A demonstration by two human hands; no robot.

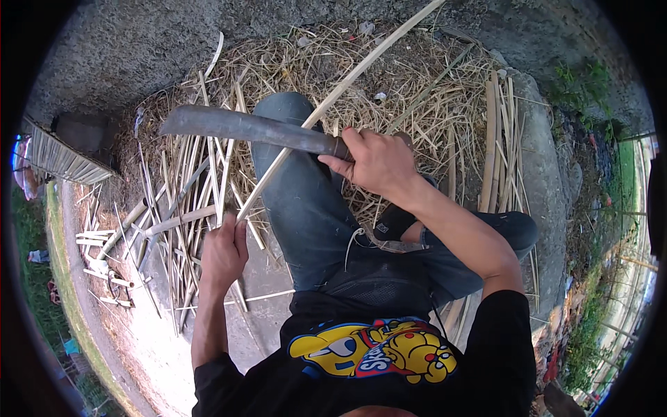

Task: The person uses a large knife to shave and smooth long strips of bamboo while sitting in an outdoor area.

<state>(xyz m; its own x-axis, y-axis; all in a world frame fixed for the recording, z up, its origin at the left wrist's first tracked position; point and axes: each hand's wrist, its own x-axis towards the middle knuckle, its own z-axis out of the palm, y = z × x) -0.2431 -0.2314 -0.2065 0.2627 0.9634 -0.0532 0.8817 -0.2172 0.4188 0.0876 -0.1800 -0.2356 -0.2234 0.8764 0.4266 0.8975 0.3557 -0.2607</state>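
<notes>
My right hand [379, 163] is wrapped round the handle of a machete [229, 126], its broad, dark, curved-tipped blade pointing left. The blade crosses a long, pale bamboo strip [358, 69] above my bent left knee. At the lower left my left hand [224, 251] is closed round the near end of that strip. The strip slants up and to the right, past the top of the view. My left fingertips are partly hidden by the back of the hand.
Many split bamboo strips [184, 208] lie piled on the left, with longer ones [492, 146] on the right. Shavings [431, 90] cover the ground ahead, up to a rough grey wall [139, 59]. My crossed legs [299, 201] fill the middle. Short bamboo pieces [111, 278] lie farther left.
</notes>
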